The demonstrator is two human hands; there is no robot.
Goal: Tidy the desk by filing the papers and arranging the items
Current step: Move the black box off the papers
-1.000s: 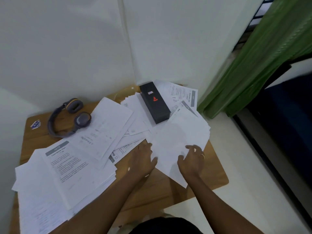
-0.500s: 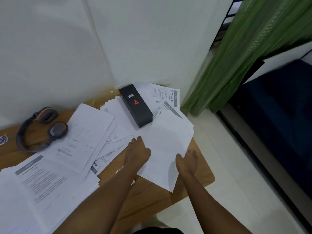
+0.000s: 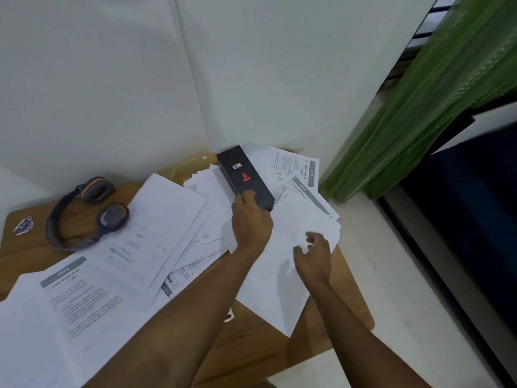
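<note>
White printed papers lie scattered across a small wooden desk. A long black box with a red mark rests on papers at the desk's far side. My left hand reaches over the papers, and its fingers wrap the near end of the black box. My right hand hovers just above a blank sheet at the desk's right side, fingers loosely curled and apart, holding nothing. Grey headphones with orange trim sit on the desk at the far left.
A white wall stands right behind the desk. A green curtain hangs to the right, with a dark blue surface beyond it. A small sticker is on the desk's left edge. Pale floor lies right of the desk.
My left hand has moved from the blank sheet forward to the black box and closed on its near end. My right hand has lifted off the sheet's edge. The camera swung back left.
</note>
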